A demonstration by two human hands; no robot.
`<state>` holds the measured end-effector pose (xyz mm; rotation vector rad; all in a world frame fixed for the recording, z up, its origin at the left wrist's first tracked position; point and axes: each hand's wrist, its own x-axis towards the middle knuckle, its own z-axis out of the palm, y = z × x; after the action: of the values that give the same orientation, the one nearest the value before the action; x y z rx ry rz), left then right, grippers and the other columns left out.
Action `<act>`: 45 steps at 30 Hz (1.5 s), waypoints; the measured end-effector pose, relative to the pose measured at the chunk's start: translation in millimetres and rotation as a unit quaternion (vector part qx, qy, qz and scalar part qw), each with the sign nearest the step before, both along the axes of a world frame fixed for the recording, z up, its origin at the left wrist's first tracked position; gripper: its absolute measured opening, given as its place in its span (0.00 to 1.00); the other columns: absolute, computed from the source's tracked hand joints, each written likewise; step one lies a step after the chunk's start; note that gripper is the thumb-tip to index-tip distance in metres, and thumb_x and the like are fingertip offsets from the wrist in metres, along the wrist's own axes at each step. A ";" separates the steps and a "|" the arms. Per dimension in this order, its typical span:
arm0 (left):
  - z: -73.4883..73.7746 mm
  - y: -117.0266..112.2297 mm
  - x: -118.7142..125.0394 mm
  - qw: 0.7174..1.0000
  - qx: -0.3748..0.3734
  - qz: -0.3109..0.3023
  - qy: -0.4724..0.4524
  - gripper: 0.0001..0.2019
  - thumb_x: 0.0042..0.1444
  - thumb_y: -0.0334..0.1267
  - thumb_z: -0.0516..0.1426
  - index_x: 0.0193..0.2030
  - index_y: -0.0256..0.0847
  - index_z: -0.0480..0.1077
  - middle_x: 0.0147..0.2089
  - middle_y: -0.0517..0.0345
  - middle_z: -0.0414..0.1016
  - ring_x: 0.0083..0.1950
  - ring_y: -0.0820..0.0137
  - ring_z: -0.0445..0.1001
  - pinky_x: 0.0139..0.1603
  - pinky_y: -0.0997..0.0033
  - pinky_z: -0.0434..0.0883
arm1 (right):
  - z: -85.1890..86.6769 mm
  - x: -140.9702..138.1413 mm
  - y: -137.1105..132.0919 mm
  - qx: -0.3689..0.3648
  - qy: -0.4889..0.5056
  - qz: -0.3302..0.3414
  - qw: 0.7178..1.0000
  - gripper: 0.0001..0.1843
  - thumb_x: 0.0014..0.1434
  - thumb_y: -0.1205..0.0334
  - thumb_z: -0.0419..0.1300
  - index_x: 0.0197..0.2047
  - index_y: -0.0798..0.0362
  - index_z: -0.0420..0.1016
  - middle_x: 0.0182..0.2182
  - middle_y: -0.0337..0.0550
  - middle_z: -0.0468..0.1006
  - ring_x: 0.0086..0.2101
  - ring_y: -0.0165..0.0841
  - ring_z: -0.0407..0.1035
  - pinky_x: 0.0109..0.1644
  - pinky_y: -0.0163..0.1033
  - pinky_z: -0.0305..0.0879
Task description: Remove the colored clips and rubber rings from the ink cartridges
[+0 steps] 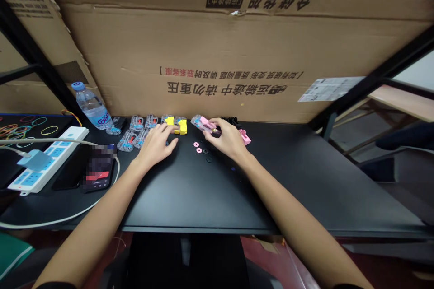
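Right hand: the right hand (230, 137) grasps a clear-and-pink plastic piece (204, 122), pinched between thumb and fingers.
Piece in the pinch: near the back of the black tabletop (190, 203), tilted, its clear end pointing left; whether it rests on the surface cannot be told.
Left hand: the left hand (156, 141) is loosely spread with nothing visibly gripped; its fingertips reach over or onto small yellow plastic parts (182, 126), contact unclear.
Clear row: transparent plastic pieces with blue and red inner parts (136, 123) lie just beside the left hand.
Loose rings: small flat pink rings (199, 150) lie between the hands, dark rings near them.
Beyond the right hand: a pink plastic part (244, 137), partly hidden.
Good handling: a light, steady pinch at the sides would probably suit the piece best, with the left fingers lowered gently; the rings look easy to knock or roll away.
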<state>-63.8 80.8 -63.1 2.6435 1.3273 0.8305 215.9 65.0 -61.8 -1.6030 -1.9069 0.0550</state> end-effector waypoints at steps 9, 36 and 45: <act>3.6 -14.7 13.9 0.989 -0.026 -0.129 -0.062 0.13 0.72 0.45 0.61 0.58 0.45 0.77 0.59 0.48 0.82 0.62 0.55 0.77 0.66 0.53 0.69 | 0.7 -38.8 -35.4 -0.061 0.141 0.211 0.965 0.15 0.71 0.48 0.61 0.48 0.51 0.80 0.40 0.44 0.86 0.37 0.37 0.77 0.43 0.40 0.71; -0.5 -12.5 14.3 0.900 -0.303 -0.173 -0.259 0.22 0.48 0.50 0.77 0.36 0.38 0.76 0.45 0.46 0.87 0.44 0.58 0.85 0.47 0.59 0.79 | 14.8 -17.5 -32.5 -0.060 0.368 0.173 0.912 0.20 0.71 0.47 0.56 0.48 0.51 0.84 0.41 0.48 0.88 0.34 0.39 0.81 0.42 0.44 0.76; -12.5 -10.3 17.0 0.921 -0.307 -0.180 -0.161 0.24 0.49 0.57 0.75 0.38 0.39 0.76 0.31 0.60 0.81 0.32 0.69 0.75 0.33 0.73 0.67 | 7.0 -26.9 -29.9 -0.211 0.446 0.209 0.844 0.23 0.64 0.46 0.56 0.27 0.53 0.79 0.19 0.44 0.79 0.17 0.33 0.70 0.22 0.37 0.66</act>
<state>-46.8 70.5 -75.5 2.0492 0.8046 0.6251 189.0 35.1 -54.8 -1.0365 -1.4591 1.2530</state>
